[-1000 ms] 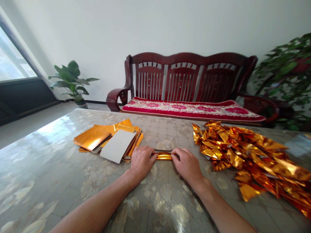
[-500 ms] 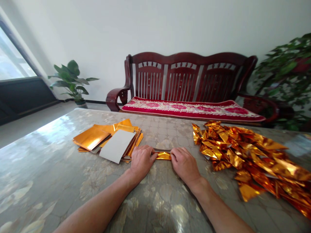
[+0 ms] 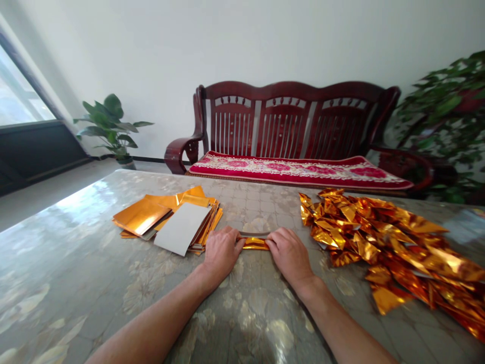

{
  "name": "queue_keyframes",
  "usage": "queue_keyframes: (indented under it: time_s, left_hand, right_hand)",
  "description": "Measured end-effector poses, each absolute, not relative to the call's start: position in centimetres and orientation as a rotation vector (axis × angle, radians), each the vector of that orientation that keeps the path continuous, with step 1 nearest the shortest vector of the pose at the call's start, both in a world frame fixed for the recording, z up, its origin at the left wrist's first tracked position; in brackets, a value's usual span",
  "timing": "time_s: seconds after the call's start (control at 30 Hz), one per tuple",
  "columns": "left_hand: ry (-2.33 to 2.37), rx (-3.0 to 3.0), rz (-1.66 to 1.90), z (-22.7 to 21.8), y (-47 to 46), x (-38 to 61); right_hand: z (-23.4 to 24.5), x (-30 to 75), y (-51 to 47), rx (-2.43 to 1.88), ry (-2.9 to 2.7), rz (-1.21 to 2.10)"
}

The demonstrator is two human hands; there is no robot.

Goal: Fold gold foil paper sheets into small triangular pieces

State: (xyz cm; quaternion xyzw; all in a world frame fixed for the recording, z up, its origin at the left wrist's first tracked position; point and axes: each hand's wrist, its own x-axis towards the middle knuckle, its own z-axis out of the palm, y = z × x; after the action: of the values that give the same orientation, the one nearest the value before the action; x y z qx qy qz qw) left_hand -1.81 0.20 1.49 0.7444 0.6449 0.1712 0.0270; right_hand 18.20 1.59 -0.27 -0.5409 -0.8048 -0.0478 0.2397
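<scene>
1. Workpiece: the strip of gold foil paper [image 3: 255, 244] lies crosswise in front of you, between your two hands, low over the table [image 3: 212, 323]. Whether its underside touches the surface, you cannot tell.
2. Left grip: your left hand [image 3: 223, 250] is closed in a pinch, thumb and fingers together on the strip's left end.
3. Right grip: your right hand [image 3: 291, 255] is closed likewise on the right end. The fingers cover both ends; the bright middle section is exposed to you.
4. Left of your left hand, just beside it: a loose stack of gold foil sheets [image 3: 142, 215], fanned out flat. One grey-faced sheet [image 3: 182, 227] rests on top, angled toward you.
5. Right of your right hand, apart from it: a heap of folded gold foil pieces [image 3: 364, 227], overlapping and pointed.
6. Beyond the table: a dark red wooden settee [image 3: 288, 93] bearing a red floral seat cover [image 3: 278, 167].
7. Flanking the settee: a potted plant [image 3: 111, 124] at left, trailing foliage [image 3: 443, 108] at right.
</scene>
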Motion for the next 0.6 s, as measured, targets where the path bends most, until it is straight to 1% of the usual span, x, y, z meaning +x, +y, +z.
queue_keyframes:
  time_s: [0.6]
  left_hand:
    - [2.034, 2.303, 0.473, 1.20, 0.41, -1.90]
  right_hand:
    - [-0.03, 18.18, 2.02, -1.620, -2.122, -0.057]
